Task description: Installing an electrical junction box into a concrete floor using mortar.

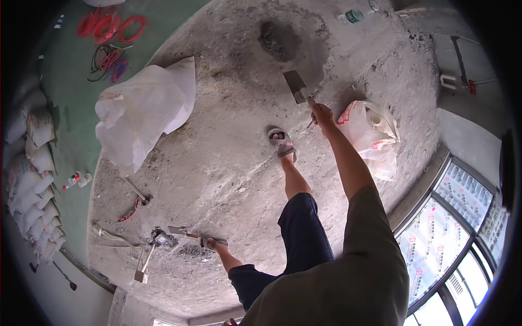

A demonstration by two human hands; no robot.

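My right hand [323,116] is closed around the handle of a trowel [295,87] with a flat rectangular blade, held out ahead of me over the rough grey floor. Beyond the blade lies a dark, damp-looking patch of mortar [278,41]. To the right of my right hand is a white plastic bag [370,127] with red print, a pale roll showing inside. Only a sliver of what looks like my left hand [231,322] shows at the lower edge, its fingers mostly hidden. A second flat-bladed tool [181,231] rests on the floor beside my left foot.
A large white sack [144,108] lies to the left. Wires and a small box [161,237] come out of the floor near my left foot. Coiled red cables [109,27] and stacked bags [35,190] sit on the left side. A window [435,239] stands at right.
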